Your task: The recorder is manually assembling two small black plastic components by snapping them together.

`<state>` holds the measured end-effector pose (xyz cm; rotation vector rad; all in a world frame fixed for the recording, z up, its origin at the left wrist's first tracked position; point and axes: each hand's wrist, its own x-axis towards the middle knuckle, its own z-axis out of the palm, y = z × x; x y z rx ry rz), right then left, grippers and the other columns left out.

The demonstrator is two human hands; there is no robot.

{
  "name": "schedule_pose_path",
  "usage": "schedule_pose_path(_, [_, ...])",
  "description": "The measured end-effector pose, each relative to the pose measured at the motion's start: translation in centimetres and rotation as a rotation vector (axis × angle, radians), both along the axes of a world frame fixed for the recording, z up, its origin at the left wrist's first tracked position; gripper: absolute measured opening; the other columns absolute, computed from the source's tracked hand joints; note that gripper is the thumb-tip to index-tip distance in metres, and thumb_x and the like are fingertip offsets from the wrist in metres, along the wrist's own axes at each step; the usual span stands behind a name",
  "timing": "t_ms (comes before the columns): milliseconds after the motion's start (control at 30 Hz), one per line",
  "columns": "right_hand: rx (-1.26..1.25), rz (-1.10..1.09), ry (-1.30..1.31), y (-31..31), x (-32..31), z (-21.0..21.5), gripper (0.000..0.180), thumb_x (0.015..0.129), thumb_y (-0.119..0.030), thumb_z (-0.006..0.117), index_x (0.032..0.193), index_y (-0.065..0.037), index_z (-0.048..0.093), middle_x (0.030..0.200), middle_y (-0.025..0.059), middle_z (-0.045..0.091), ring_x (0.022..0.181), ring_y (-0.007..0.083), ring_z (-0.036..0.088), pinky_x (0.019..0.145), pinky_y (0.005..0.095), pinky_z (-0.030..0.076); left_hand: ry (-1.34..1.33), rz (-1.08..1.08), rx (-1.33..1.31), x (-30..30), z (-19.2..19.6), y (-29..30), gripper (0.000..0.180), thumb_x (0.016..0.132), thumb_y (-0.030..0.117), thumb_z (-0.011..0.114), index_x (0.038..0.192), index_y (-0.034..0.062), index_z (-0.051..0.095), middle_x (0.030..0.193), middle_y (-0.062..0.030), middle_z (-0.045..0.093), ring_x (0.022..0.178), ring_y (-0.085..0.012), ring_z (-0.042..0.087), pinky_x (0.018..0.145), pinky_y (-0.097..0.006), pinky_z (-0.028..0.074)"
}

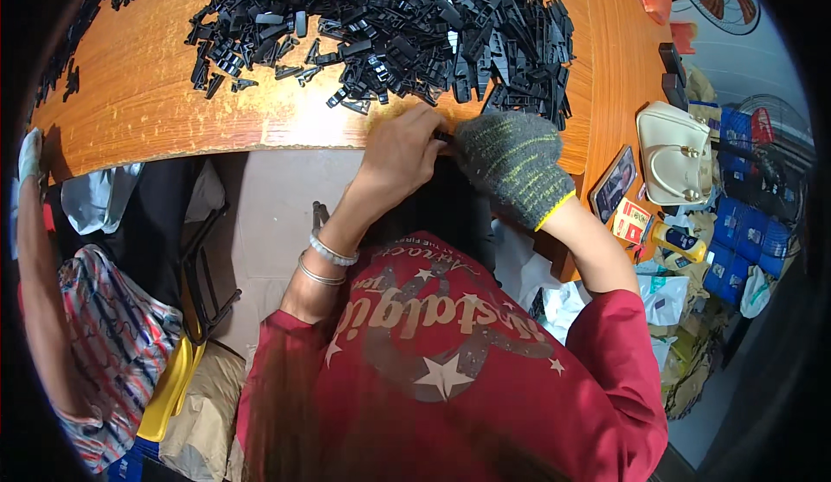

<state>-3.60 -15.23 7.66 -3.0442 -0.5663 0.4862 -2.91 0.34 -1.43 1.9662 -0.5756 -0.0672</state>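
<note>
- The bare left hand (pixel 400 148) and the right hand (pixel 512 163), which is wearing a grey knitted work glove with a yellow cuff, are meeting at the near edge of the orange wooden surface (pixel 147 92).
- Between them they are pinching a small black plastic part (pixel 442 136); both hands are closing narrowly around it, fingertips nearly touching, though how the piece is seated is too small to tell.
- Just beyond the hands, a wide heap of black plastic clips (pixel 389 23) is lying spread across the surface, with a smaller scatter at the far left edge.
- Judging from this, the step in hand appears to be pressing or fitting one piece together at the surface's edge; the next move would probably call for a firm, aligned squeeze and then a short reach into the heap.
- To the right, a cream handbag (pixel 675 155) and a dark phone (pixel 613 183) are resting near the edge.
- At the far left, another person's arm (pixel 39 248) in a light glove is reaching toward the surface, well apart from the work.
</note>
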Motion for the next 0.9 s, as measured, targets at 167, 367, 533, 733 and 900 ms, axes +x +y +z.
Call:
schedule_pose_path(167, [0.089, 0.072, 0.007, -1.7, 0.3, 0.3, 0.021, 0.082, -0.030, 0.063, 0.082, -0.010, 0.068, 0.070, 0.0137, 0.063, 0.067, 0.0326, 0.063, 0.056, 0.0465, 0.047, 0.058, -0.024, -0.100, -0.1, 0.3, 0.3, 0.018, 0.076, 0.000, 0.069, 0.091, -0.0002, 0.059, 0.081, -0.0141, 0.058, 0.072, -0.0312, 0.061, 0.063, -0.039, 0.047])
schedule_pose_path(367, [0.010, 0.209, -0.063, -0.5, 0.2, 0.7, 0.020, 0.082, -0.023, 0.059, 0.081, -0.004, 0.066, 0.069, 0.0149, 0.062, 0.065, 0.0320, 0.063, 0.051, 0.0445, 0.047, 0.042, -0.058, -0.061, 0.4, 0.6, 0.3, 0.015, 0.076, 0.000, 0.067, 0.087, -0.0018, 0.057, 0.080, -0.0157, 0.057, 0.073, -0.0345, 0.061, 0.063, -0.040, 0.047])
schedule_pose_path(533, [-0.039, 0.127, -0.002, 0.5, 0.0, 0.0, 0.016, 0.080, -0.018, 0.059, 0.082, -0.005, 0.068, 0.070, 0.0156, 0.063, 0.064, 0.0331, 0.065, 0.052, 0.0452, 0.049, 0.027, -0.037, -0.120, 0.1, 0.2, 0.3, 0.015, 0.074, -0.001, 0.067, 0.087, -0.0014, 0.057, 0.079, -0.0155, 0.057, 0.071, -0.0352, 0.060, 0.062, -0.041, 0.046])
schedule_pose_path(733, [0.030, 0.107, -0.057, 0.0, -0.1, -0.1, 0.018, 0.080, -0.019, 0.057, 0.085, -0.006, 0.068, 0.073, 0.0158, 0.063, 0.066, 0.0336, 0.063, 0.054, 0.0450, 0.048, 0.009, -0.019, -0.123, 0.0, -0.1, -0.1, 0.015, 0.074, 0.002, 0.067, 0.086, 0.0003, 0.058, 0.079, -0.0145, 0.057, 0.071, -0.0353, 0.060, 0.062, -0.043, 0.047])
schedule_pose_path(900, [0.232, -0.120, -0.223, 0.0, -2.8, 1.0, 0.028, 0.087, -0.031, 0.065, 0.106, -0.011, 0.067, 0.094, 0.0117, 0.067, 0.083, 0.0300, 0.066, 0.067, 0.0394, 0.052, -0.008, 0.003, -0.189, 0.1, 0.3, 0.6, 0.016, 0.076, 0.006, 0.069, 0.086, 0.0022, 0.058, 0.077, -0.0121, 0.056, 0.072, -0.0314, 0.062, 0.062, -0.041, 0.049])
